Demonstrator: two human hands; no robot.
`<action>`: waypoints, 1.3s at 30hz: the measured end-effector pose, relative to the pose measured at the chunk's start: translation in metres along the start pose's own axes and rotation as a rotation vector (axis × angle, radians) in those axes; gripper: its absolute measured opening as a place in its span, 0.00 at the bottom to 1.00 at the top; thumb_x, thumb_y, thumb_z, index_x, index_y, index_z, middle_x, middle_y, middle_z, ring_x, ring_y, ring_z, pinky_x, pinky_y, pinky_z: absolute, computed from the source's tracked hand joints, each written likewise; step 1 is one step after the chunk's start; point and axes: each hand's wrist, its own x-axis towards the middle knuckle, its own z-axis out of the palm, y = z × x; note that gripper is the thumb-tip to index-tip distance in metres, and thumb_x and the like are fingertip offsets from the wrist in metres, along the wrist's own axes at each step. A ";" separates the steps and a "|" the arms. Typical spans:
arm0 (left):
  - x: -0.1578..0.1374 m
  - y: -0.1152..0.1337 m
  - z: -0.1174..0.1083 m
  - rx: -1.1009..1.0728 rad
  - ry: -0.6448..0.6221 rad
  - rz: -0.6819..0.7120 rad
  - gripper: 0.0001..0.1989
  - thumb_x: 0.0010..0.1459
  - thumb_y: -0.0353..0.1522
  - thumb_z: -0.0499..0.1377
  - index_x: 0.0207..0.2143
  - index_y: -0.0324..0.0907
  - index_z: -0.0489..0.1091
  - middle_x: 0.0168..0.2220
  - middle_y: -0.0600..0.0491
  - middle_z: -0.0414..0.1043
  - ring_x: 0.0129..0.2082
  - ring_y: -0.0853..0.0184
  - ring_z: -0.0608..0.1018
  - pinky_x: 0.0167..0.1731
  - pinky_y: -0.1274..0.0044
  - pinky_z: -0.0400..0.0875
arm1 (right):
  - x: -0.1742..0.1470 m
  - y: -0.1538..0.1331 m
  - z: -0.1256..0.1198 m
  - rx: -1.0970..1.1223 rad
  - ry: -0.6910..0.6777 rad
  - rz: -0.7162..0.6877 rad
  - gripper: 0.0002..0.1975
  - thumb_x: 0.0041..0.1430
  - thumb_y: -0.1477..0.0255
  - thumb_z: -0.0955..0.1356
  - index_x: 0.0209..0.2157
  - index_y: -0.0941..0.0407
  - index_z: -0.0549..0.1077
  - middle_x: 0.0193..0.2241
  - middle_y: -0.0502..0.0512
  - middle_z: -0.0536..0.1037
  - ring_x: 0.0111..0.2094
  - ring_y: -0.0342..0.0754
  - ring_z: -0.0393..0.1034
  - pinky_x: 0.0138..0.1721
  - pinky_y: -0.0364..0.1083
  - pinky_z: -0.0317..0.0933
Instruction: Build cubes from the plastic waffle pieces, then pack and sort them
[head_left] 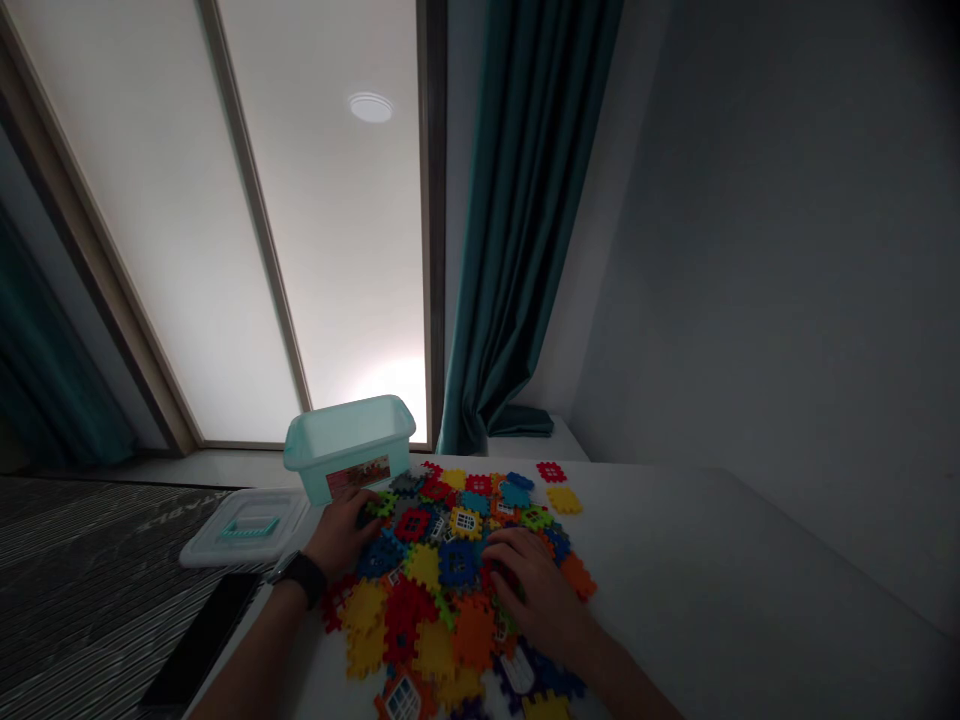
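Note:
A spread heap of colourful plastic interlocking tiles with notched edges lies on the white table, several of them with window shapes. My left hand (pixel 343 535), with a dark watch on its wrist, rests at the heap's left edge. Its fingers are stretched loosely beside a green tile (pixel 384 504). On the heap's right side lies my right hand (pixel 538 592), fingers apart, over some red tiles partly hidden beneath it. A blue tile (pixel 457 564) shows just left of those fingers. Between my hands are a yellow window tile (pixel 466 523) and a red tile (pixel 412 525).
A translucent teal bin (pixel 349 455) stands behind my left hand. Its clear lid (pixel 225 545) with a teal handle lies at the left, near a black flat device (pixel 202 635). A loose red tile (pixel 551 472) and yellow tile (pixel 564 500) lie behind the heap on the table (pixel 697 590).

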 end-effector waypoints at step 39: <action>-0.010 0.072 -0.005 -0.114 -0.005 0.349 0.08 0.60 0.31 0.58 0.43 0.47 0.72 0.48 0.49 0.71 0.49 0.58 0.74 0.50 0.65 0.73 | 0.001 0.004 0.000 -0.008 0.011 -0.002 0.10 0.63 0.76 0.63 0.44 0.52 0.72 0.48 0.57 0.74 0.52 0.54 0.68 0.55 0.57 0.63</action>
